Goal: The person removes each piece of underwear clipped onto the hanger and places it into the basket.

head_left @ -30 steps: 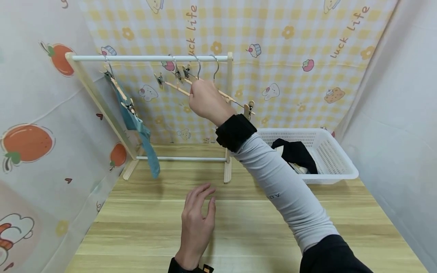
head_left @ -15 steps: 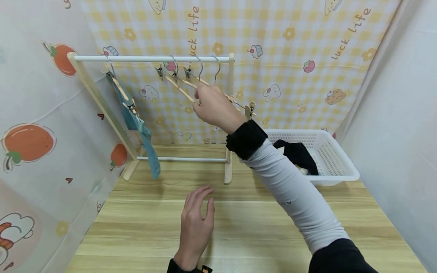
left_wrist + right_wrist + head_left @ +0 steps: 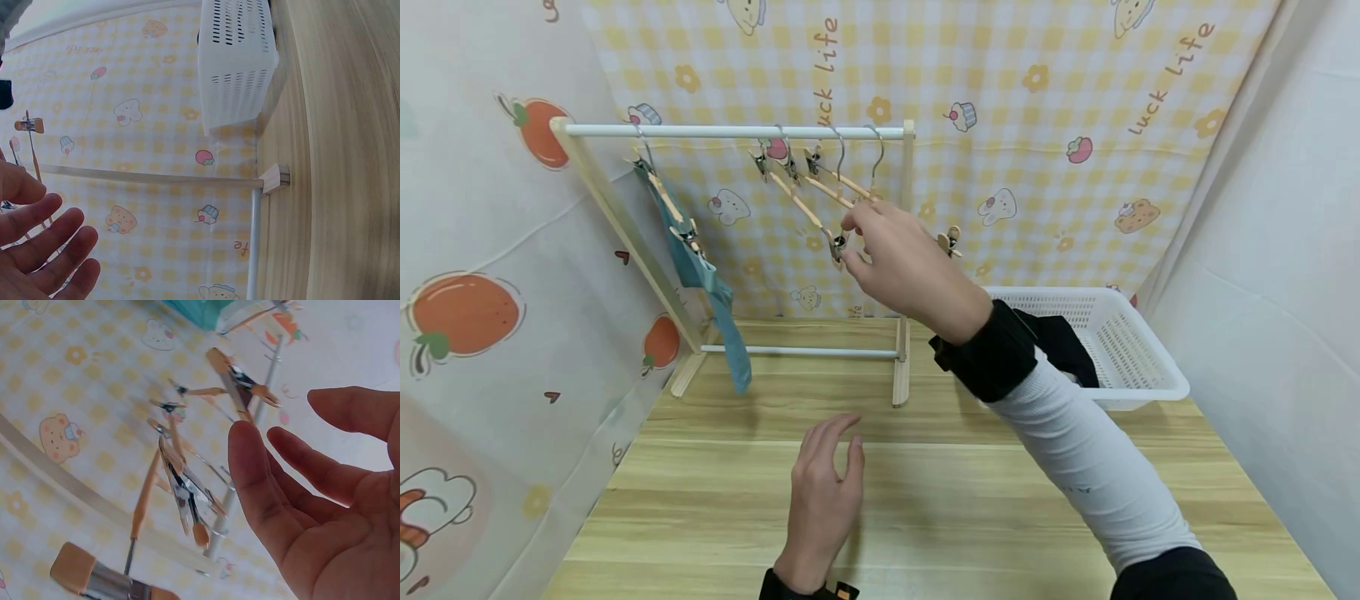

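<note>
My right hand (image 3: 917, 262) is up at the rack, its thumb and fingers spread apart. Its fingertips are right by the clip (image 3: 838, 247) at the near end of a wooden clip hanger (image 3: 797, 200). In the right wrist view that wooden clip (image 3: 234, 378) overlaps the thumb tip (image 3: 247, 440), with nothing held between the fingers. Two more clip hangers hang behind, partly covered by the hand. Low over the table, my left hand (image 3: 823, 500) has relaxed, slightly bent fingers and holds nothing. A blue-green cloth (image 3: 700, 275) hangs from another hanger at the rack's left end.
The rack's white top bar (image 3: 715, 131) spans two wooden posts on the wooden table (image 3: 700, 500). Behind my right forearm stands a white perforated basket (image 3: 1150, 350) with a black cloth (image 3: 1063, 346) inside. A patterned curtain (image 3: 1037, 183) hangs behind.
My right hand has slid right and nearer, off the hanger's bar to its near clip, and its fingers have opened. The hanger has shifted slightly right. My left hand has barely moved.
</note>
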Motion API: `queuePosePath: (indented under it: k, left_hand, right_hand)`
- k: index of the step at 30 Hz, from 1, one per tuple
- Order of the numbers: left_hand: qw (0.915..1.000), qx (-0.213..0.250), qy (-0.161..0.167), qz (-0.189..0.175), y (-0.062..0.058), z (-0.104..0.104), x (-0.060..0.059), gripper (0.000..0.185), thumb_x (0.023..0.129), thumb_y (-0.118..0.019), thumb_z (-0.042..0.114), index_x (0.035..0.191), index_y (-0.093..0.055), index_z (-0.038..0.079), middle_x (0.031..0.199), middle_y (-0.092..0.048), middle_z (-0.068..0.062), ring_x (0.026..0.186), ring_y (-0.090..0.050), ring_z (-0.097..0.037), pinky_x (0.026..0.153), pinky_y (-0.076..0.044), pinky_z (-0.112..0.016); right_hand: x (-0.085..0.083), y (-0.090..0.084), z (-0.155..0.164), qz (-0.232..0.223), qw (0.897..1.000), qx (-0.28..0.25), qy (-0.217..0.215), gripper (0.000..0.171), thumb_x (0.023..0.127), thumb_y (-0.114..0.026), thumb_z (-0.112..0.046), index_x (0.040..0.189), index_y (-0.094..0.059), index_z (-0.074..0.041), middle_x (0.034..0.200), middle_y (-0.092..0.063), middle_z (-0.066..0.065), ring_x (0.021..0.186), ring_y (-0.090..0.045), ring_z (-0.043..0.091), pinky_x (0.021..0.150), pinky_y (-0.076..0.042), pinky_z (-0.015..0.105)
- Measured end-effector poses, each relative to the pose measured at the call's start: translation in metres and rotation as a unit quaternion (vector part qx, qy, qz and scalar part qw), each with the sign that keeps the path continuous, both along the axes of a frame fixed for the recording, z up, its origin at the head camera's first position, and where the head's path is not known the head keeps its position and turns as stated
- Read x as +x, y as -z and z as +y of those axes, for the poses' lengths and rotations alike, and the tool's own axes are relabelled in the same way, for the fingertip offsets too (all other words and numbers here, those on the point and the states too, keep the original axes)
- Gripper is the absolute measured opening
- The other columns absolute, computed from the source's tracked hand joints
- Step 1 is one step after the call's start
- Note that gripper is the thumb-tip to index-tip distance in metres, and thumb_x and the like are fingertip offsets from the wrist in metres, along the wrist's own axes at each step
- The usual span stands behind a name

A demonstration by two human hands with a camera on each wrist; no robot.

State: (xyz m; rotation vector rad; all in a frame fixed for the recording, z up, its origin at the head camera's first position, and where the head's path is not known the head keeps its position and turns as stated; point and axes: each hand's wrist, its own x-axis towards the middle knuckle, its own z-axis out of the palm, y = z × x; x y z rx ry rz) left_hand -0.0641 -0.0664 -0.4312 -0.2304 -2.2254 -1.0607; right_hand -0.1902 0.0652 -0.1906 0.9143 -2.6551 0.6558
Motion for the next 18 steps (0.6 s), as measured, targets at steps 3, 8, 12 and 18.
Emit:
queuePosePath:
  k: [3,8,12,18]
  left_hand:
    - [1.0,-0.005,0.0,-0.003,0.0,-0.002,-0.002,0.029,0.096,-0.074,-0.003,0.125,-0.073,0.001,0.122,-0.076,-0.013,0.116,-0.071,-0.03,0.093,-0.063,-0.05]
    - [0.9997,-0.007,-0.004,-0.021,0.0,-0.005,-0.004,0.028,0.099,-0.074,0.0,0.127,-0.072,0.002,0.124,-0.077,-0.013,0.118,-0.072,-0.03,0.094,-0.063,-0.049]
    - [0.9992,-0.01,-0.007,-0.038,0.0,-0.007,-0.006,0.027,0.1,-0.073,0.002,0.127,-0.072,0.002,0.124,-0.077,-0.012,0.116,-0.072,-0.029,0.092,-0.063,-0.049]
    - [0.9989,-0.02,-0.016,-0.039,0.0,-0.015,-0.011,0.026,0.101,-0.072,0.003,0.127,-0.072,0.002,0.12,-0.076,-0.013,0.108,-0.073,-0.028,0.084,-0.064,-0.048]
  right_hand:
    - [0.01,0.007,0.01,0.019,1.0,-0.01,-0.014,0.034,0.11,-0.061,-0.016,0.141,-0.063,-0.002,0.141,-0.065,0.016,0.116,-0.068,0.027,0.097,-0.057,0.039]
    - [0.028,0.023,0.022,0.027,0.999,-0.018,-0.029,0.034,0.109,-0.063,-0.015,0.14,-0.064,-0.001,0.136,-0.067,0.016,0.111,-0.068,0.027,0.093,-0.058,0.04]
    - [0.04,0.042,0.034,0.014,0.999,-0.016,-0.031,0.033,0.109,-0.065,-0.016,0.139,-0.065,-0.001,0.134,-0.067,0.016,0.11,-0.07,0.027,0.094,-0.058,0.042]
    - [0.055,0.075,0.052,-0.023,1.0,-0.007,-0.012,0.033,0.107,-0.069,-0.018,0.137,-0.068,-0.005,0.131,-0.069,0.013,0.105,-0.069,0.023,0.084,-0.06,0.038]
